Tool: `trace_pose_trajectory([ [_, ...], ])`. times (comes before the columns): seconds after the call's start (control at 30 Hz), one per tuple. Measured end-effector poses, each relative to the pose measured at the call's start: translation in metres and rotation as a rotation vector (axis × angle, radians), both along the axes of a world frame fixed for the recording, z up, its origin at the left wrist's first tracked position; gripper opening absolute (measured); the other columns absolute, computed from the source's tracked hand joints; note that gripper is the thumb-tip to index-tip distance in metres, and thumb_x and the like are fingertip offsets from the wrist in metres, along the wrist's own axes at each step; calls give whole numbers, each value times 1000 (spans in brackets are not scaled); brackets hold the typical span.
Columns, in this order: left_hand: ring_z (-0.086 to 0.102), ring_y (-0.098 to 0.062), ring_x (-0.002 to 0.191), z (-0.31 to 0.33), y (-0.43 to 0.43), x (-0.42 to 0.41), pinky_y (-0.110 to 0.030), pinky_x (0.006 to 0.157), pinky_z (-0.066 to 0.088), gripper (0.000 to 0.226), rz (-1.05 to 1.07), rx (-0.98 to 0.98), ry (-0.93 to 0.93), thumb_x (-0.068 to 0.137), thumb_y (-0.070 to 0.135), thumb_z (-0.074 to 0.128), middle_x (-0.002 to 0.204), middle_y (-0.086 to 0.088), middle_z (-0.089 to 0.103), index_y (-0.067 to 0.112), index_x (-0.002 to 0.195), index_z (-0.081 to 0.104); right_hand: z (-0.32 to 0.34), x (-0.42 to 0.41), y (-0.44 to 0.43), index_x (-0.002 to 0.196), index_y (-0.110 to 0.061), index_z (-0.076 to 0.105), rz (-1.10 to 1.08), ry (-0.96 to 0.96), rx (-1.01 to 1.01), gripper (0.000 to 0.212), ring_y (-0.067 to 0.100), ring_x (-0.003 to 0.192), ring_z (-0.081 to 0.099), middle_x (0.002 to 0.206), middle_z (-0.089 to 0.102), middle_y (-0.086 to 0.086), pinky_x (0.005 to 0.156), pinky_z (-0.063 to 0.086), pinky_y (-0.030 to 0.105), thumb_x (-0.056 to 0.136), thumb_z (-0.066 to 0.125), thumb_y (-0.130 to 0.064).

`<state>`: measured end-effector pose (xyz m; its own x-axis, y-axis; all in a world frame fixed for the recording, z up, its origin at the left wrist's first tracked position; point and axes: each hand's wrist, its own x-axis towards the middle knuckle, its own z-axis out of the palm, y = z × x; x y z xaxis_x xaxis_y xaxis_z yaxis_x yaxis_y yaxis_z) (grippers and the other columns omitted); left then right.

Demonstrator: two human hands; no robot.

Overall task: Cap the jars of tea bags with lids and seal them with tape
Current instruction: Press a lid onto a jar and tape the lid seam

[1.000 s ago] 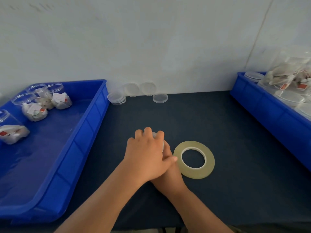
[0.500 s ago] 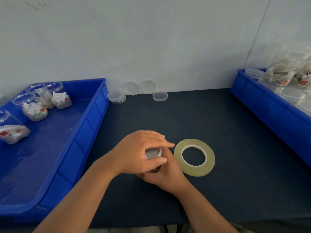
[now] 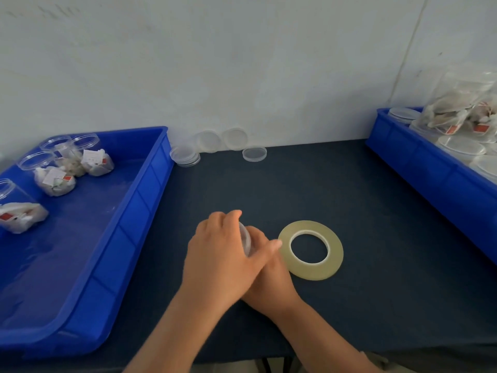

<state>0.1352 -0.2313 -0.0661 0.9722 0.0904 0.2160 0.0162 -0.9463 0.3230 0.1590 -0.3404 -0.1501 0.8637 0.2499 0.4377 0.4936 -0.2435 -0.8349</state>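
Left hand (image 3: 220, 254) has rotated back over the lid (image 3: 245, 238), grip clamped, screwing it tighter; right hand (image 3: 271, 286) clamps the hidden jar; taping from the tape roll (image 3: 310, 250) likely follows

On table (image 3: 349, 197), centre: jar (image 3: 246, 239), tape roll (image 3: 310, 250) just to its right. Left tray (image 3: 139, 200): open jars (image 3: 55, 175) inside. Right tray (image 3: 430, 170): capped jars (image 3: 461, 146). Lids (image 3: 208, 141) behind, along wall (image 3: 242, 63).

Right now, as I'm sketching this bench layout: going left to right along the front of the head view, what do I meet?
Left blue tray → left hand gripping the jar → tape roll → right blue tray.
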Motion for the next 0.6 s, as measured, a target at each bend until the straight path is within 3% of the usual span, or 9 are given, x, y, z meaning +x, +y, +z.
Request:
trace_pose_trajectory([
  [0.13,59,-4,109,1,-2,6,-21,80,41,49,-164,32,-195,94,69,47,120,19,63,39,125,70,3,1,-6,121,-25,64,52,24,58,46,17,104,71,114,66,-13,78,60,37,81,86,-32],
  [0.27,61,-2,104,5,26,17,-22,85,51,46,-458,27,-105,92,57,50,115,20,66,37,124,76,-4,4,-6,116,-21,62,72,124,-32,52,17,92,73,99,70,-8,72,59,41,69,82,-30],
  [0.37,62,0,108,6,36,21,-23,92,52,36,-542,-22,-102,93,47,66,117,20,68,34,125,77,-6,4,-5,120,-19,56,49,129,-37,59,19,89,72,97,70,-5,71,58,47,67,81,-27],
  [0.47,56,4,125,2,29,16,-22,101,50,47,-439,-99,-136,94,52,69,135,22,63,37,139,68,-2,4,-2,117,-20,61,57,104,42,49,26,96,71,106,67,0,74,57,51,76,87,-19],
  [0.53,49,4,132,-4,19,9,-18,101,44,66,-266,-122,-179,90,66,64,146,23,54,38,149,54,1,4,0,113,-21,65,19,94,58,40,26,99,69,109,66,1,77,57,49,81,88,-24],
  [0.6,48,1,131,-9,8,3,-19,98,38,86,-104,-204,-144,82,81,58,144,24,49,38,154,42,2,3,1,121,-24,65,-45,71,25,42,21,105,67,115,65,-6,83,58,44,85,84,-33],
])
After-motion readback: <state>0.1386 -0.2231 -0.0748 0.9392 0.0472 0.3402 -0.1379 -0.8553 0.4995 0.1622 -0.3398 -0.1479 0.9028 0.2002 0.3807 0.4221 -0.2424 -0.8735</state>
